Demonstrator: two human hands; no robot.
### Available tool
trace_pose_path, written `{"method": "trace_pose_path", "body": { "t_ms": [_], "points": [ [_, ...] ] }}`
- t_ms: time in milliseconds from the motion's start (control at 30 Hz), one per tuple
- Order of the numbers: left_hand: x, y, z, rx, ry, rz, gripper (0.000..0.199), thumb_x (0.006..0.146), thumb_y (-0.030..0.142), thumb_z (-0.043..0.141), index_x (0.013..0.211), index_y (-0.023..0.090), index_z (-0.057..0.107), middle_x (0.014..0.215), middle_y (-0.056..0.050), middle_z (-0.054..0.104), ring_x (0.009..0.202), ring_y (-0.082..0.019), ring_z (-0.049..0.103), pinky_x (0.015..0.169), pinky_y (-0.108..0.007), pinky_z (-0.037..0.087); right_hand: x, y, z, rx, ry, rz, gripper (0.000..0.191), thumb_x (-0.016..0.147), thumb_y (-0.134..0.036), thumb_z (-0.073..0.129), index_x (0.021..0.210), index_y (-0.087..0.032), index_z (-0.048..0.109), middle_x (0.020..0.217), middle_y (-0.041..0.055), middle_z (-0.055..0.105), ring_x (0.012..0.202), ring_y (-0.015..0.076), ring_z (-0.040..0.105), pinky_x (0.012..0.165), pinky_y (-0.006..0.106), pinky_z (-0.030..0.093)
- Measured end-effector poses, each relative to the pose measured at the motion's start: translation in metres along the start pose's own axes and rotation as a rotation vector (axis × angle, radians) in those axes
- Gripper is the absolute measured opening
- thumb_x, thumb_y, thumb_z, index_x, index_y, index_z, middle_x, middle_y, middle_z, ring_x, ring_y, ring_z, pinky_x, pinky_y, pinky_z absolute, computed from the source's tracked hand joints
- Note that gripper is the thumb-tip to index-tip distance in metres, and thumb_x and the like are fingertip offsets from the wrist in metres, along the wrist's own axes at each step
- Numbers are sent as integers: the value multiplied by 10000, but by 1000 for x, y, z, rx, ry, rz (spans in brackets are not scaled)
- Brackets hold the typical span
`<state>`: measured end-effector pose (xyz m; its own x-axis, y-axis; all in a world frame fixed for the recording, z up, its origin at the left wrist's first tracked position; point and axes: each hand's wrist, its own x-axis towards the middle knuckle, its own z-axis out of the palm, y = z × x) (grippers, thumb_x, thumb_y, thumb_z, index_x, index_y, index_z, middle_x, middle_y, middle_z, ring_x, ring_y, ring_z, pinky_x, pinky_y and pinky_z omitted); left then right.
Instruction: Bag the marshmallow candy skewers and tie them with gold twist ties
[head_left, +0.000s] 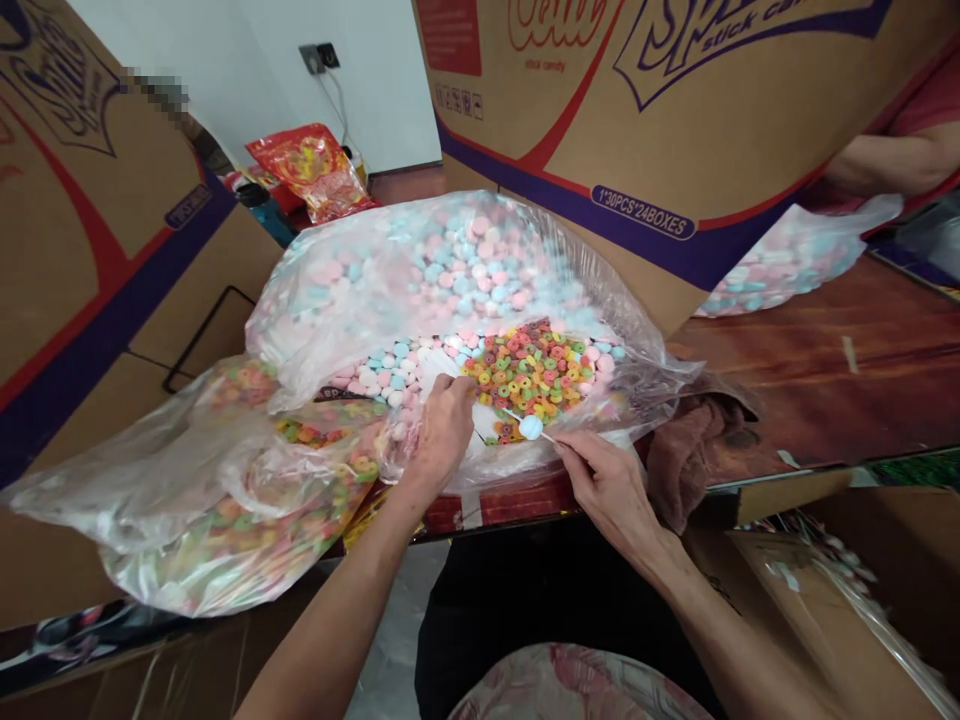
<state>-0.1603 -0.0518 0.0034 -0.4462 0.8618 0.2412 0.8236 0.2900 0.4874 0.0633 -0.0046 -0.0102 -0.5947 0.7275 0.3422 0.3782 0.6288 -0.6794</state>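
Note:
My right hand [600, 480] pinches a thin white stick [547, 437] between thumb and fingers. A round pale-blue candy [531, 428] is threaded on it, the stick's tip showing beyond. Left of it, my left hand [448, 425] has its fingers curled together at the edge of a heap of colourful ring-shaped candies [536, 365]; anything within them is hidden. White paper [435, 365] shows beside that hand. The ring candies lie inside the mouth of a big clear plastic bag [600, 270] full of pink, white and blue round candies [480, 260].
Another bag of ring candies [247, 510] slumps at the table's left edge. Large cartons [555, 130] stand behind and left. A brown cloth [694, 440] hangs over the front edge. An open box [825, 590] holding sticks is at lower right; a co-worker's arm [885, 160] shows behind.

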Motion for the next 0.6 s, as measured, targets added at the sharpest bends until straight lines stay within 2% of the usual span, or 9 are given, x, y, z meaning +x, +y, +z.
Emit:
{"method": "trace_pose_path", "body": {
  "t_ms": [233,433,500,600],
  "points": [
    [0,-11,-3,-189,44,-107,127,824,158,540,888,186,647,811,-36,633,758,-175,626,722,-301,478,-5,3,-6,14,22,-19,225,962,-227,453,959,-190,675,941,80,726,878,223,684,824,351,532],
    [6,0,4,-163,4,-21,145,817,90,515,842,181,625,884,-60,635,802,-183,615,752,-310,485,-6,-2,-3,44,38,5,226,961,-231,460,973,-195,682,942,75,735,876,223,690,823,355,527],
    [5,2,6,-114,-20,16,150,833,88,499,873,180,611,910,-70,633,843,-197,610,775,-325,486,-4,-5,-2,55,55,20,227,955,-232,465,965,-200,689,937,71,743,872,225,696,815,351,528],
    [-1,1,7,-56,-26,31,227,857,94,477,1047,164,578,994,-97,612,919,-217,607,813,-352,491,-2,-9,-1,65,59,50,233,951,-232,459,940,-204,691,921,62,749,855,223,701,789,334,525]
  ]
}}
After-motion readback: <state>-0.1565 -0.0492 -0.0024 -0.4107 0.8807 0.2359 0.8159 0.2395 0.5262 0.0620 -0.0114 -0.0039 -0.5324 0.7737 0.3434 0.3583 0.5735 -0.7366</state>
